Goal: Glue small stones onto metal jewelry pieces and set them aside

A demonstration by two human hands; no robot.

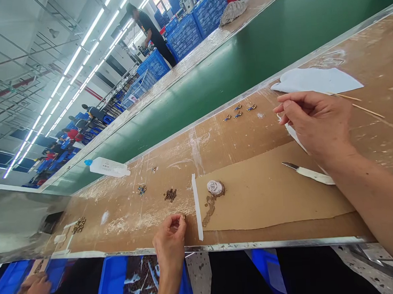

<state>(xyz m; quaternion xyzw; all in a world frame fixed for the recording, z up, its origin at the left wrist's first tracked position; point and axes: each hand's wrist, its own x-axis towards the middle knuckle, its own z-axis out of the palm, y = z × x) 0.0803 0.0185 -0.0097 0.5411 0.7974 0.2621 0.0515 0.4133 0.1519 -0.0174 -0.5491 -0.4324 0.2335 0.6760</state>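
Note:
My left hand (170,237) is closed in a pinch at the table's front edge, with a tiny piece (183,217) just showing at its fingertips; its kind is too small to make out. To the right, my right hand (318,122) hovers with thumb and fingers pressed together; what they hold, if anything, is hidden. Below it a white-handled knife (313,175) lies on a brown cardboard sheet (259,201). A small round cup of pale paste (215,188) sits on the sheet beside a wet brown stain. Thin wooden sticks (369,110) show behind my right wrist.
Small dark beads (170,194), blue-and-gold pieces (141,190) and gold pieces (79,225) lie leftward. Several blue figures (237,114) lie near the green belt (194,107). A white bottle (109,167) and white paper (319,81) lie nearby. Another person's hands (35,292) are lower left.

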